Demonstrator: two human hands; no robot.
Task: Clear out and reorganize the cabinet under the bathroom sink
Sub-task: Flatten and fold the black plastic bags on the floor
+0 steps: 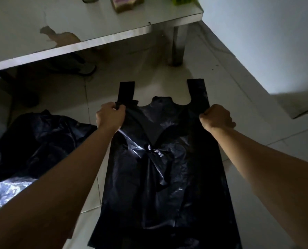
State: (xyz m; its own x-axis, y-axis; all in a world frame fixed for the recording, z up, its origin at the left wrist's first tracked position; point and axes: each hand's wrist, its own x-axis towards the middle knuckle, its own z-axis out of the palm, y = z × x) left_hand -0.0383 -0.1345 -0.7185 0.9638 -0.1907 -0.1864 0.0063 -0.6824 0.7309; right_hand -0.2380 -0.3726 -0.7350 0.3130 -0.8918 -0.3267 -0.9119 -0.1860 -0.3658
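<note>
1. Both arms are out in front, and a black plastic bag hangs stretched between them above the tiled floor, its two handle loops standing up past the knuckles.
2. The left hand is curled tight, pinching the bag's top edge at the base of the left handle loop; the right hand is a closed fist on the opposite top corner, beside the right loop.
3. Risk, as I read it: the film is thin and already creased and bunched at the middle, so pulling the hands further apart could tear it at the handle roots.
4. Second risk: the room is dim, and the mouth looks barely parted, so anything dropped in could miss and land on the floor.
5. A second crumpled black bag lies on the floor to the left, near the left forearm; a foot could catch it.
6. The white table stands beyond the bag, well apart from both hands.
</note>
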